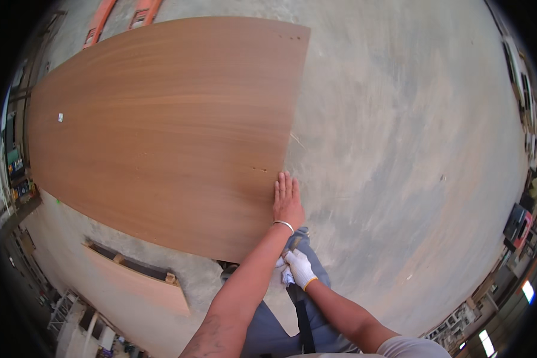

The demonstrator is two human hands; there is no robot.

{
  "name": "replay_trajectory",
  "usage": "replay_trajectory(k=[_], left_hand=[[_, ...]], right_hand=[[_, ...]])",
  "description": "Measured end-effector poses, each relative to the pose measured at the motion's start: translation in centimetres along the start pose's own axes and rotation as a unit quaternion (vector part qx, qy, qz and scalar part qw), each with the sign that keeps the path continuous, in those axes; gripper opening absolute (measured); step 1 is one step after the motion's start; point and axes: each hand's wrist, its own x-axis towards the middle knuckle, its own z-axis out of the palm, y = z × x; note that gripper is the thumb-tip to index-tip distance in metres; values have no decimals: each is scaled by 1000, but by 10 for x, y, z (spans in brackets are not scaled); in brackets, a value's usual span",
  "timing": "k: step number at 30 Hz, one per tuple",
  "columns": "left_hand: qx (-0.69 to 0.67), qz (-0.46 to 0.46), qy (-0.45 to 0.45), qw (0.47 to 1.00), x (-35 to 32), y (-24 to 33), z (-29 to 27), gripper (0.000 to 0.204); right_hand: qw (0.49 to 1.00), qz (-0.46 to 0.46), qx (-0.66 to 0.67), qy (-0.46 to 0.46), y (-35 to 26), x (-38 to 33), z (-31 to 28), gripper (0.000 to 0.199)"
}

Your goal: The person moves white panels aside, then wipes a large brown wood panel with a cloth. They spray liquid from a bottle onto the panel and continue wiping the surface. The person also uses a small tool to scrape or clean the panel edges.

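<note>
A large brown wooden panel (161,131) lies across the left and middle of the view, with small dark holes near its right edge. My left hand (288,200), bare and with a pale bracelet at the wrist, rests flat on the panel's right edge near the lower corner, fingers stretched out. Close to my knees is my right hand (299,265), in a white knit glove with a yellow cuff. Its fingers are closed around a crumpled white cloth (287,276), whose exact kind I cannot make out. A black strap (304,325) hangs below it, over my grey trousers (268,331).
Concrete floor (394,131) spreads to the right. A smaller wooden board (140,277) with blocks lies at lower left. Orange metal bars (143,13) show beyond the panel. Along the far right stand stacked goods and a red and black object (518,227).
</note>
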Motion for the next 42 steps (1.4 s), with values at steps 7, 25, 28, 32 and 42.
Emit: replay_trajectory(k=[7,25,28,32,42], left_hand=[[-170,49,-71,982,-86,-51,-13,63],[-756,-296,206,547,-563,-312,-78,30],[-769,-267,296,500,-577,-362,-108,21],[-799,-320,430,274,-591,-456,-196,17],[-707,-475,426,305,-604,-777,-256,32]], right_hand=[[992,-103,-66,10,50,-24,29,25],[826,-20,-509,-241,228,-110,391,21],[774,-14,-565,-286,233,-109,464,23],[785,-43,-528,-320,224,-104,565,27],[885,40,-204,-417,135,-38,870,70]])
